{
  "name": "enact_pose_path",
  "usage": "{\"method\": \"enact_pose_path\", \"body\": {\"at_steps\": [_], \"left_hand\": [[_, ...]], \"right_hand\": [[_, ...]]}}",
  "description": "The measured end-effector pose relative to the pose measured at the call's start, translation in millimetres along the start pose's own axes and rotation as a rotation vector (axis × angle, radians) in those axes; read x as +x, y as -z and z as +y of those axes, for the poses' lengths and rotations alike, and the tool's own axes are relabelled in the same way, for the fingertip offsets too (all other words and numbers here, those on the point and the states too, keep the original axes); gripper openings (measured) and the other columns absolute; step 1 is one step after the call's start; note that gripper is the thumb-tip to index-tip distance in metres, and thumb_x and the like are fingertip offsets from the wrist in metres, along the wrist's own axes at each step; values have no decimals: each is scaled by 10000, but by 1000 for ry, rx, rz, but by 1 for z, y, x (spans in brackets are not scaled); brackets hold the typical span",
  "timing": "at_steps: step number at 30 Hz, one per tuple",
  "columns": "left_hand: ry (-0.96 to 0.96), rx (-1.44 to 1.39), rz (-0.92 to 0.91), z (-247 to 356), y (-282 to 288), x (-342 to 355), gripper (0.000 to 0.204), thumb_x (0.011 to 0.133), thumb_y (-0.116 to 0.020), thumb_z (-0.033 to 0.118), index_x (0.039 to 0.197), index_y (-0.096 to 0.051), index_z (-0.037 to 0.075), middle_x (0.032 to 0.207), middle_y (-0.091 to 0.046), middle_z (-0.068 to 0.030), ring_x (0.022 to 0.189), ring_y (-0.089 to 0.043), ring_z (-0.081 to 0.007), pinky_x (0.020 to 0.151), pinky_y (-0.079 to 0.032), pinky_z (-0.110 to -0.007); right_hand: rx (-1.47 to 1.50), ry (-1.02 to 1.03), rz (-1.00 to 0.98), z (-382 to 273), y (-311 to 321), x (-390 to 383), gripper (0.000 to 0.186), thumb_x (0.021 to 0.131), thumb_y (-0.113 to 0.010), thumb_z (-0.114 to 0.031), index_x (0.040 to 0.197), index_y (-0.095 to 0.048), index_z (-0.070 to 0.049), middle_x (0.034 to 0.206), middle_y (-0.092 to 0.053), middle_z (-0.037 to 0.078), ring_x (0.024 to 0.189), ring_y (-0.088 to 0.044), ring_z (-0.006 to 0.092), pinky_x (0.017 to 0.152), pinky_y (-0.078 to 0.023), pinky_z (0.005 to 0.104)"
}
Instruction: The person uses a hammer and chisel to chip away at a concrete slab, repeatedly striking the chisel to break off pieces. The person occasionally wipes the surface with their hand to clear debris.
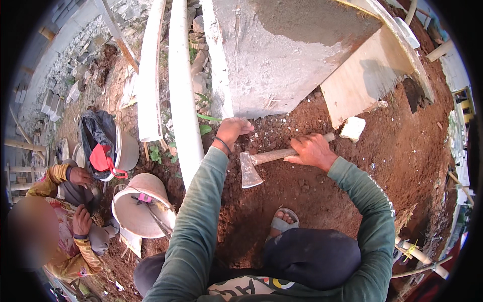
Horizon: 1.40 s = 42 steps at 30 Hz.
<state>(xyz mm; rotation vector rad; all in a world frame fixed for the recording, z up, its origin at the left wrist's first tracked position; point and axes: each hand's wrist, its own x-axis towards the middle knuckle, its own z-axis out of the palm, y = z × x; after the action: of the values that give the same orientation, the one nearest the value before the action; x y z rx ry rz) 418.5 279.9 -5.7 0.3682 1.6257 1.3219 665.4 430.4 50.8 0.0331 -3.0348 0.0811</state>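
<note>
My right hand [313,151] is wrapped round the wooden handle of a hatchet [250,170]. The hatchet's worn metal head points left, its blade edge toward me, over reddish soil. Just left of the hatchet head and a little farther away, my left hand [233,133] is closed, fingertips pressed together near the foot of a grey plastered wall [271,65]. What those fingers hold, if anything, is too small or hidden to make out.
Two long white pipes [181,90] lie left of my left arm. Farther left stand a white bucket [146,206] with tools and another bucket [127,148] with a black bag. A person [75,216] sits there. A plywood board [367,75] and a white stone [353,129] are at right.
</note>
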Motion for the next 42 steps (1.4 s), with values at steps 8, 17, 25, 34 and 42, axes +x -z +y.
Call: {"method": "enact_pose_path", "body": {"at_steps": [8, 17, 25, 34, 42], "left_hand": [[-894, 991, 726, 76, 11, -50, 343, 747, -793, 353, 769, -585, 81, 716, -629, -75, 705, -606, -290, 728, -396, -413], [-898, 1047, 715, 76, 10, -40, 297, 733, -790, 314, 762, -599, 88, 734, -618, -54, 775, -608, -272, 828, -382, -428], [-843, 1044, 728, 81, 9, -42, 272, 725, -796, 294, 753, -626, 84, 738, -643, -62, 781, -616, -276, 855, -383, -447], [-818, 1031, 732, 83, 7, -45, 262, 713, -804, 285, 740, -640, 82, 743, -654, -71, 786, -620, -289, 881, -383, -458], [-793, 1044, 710, 86, 8, -43, 269, 706, -808, 285, 721, -636, 79, 727, -650, -82, 776, -620, -290, 863, -376, -457]], "right_hand": [[53, 211, -41, 17, 10, 16, 549, 823, -665, -584, 769, -577, -44, 596, -588, 109, 530, -625, 275, 485, -491, 390], [105, 275, 36, 18, 5, 23, 552, 841, -650, -607, 776, -598, -61, 586, -600, 121, 490, -608, 264, 439, -471, 379], [14, 71, 40, 14, 4, 24, 564, 829, -643, -634, 725, -567, -86, 506, -507, 58, 446, -575, 213, 411, -460, 383], [-187, -210, -43, 11, 8, 26, 582, 877, -575, -646, 776, -610, -74, 506, -552, 58, 405, -564, 191, 388, -464, 348], [-200, -181, -58, 9, 22, 34, 560, 819, -621, -650, 709, -539, -107, 530, -560, 70, 408, -562, 219, 393, -439, 346]]}}
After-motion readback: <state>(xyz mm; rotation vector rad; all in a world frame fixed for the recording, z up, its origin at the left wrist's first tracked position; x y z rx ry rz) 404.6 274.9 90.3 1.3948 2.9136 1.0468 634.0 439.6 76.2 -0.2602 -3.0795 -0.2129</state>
